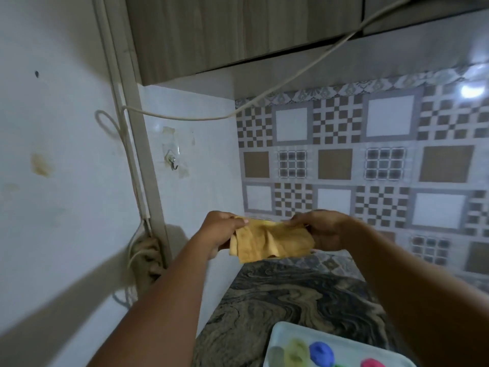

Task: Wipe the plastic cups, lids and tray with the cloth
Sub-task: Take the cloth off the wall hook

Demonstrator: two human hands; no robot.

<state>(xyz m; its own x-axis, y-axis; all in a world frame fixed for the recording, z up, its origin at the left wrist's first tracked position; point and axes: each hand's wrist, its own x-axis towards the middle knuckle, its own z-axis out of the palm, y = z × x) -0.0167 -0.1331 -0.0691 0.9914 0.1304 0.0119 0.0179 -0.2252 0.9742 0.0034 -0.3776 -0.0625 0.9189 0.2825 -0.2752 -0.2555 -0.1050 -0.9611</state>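
cloth (270, 241) | long axis left-right | left hand (221, 229), right hand (321, 229) pinch ends

Probably a home kitchen: patterned wall tiles (344, 154), marbled counter (277, 300), overhead cabinets (238, 30).

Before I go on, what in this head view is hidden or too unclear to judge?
- The tray: head view, cut off by the bottom edge, so most of it and its contents are unseen.
- The coloured pieces on it: blurred and cropped; cups or lids cannot be told.
- The cloth: bunched between the left hand and right hand; its far side is hidden.
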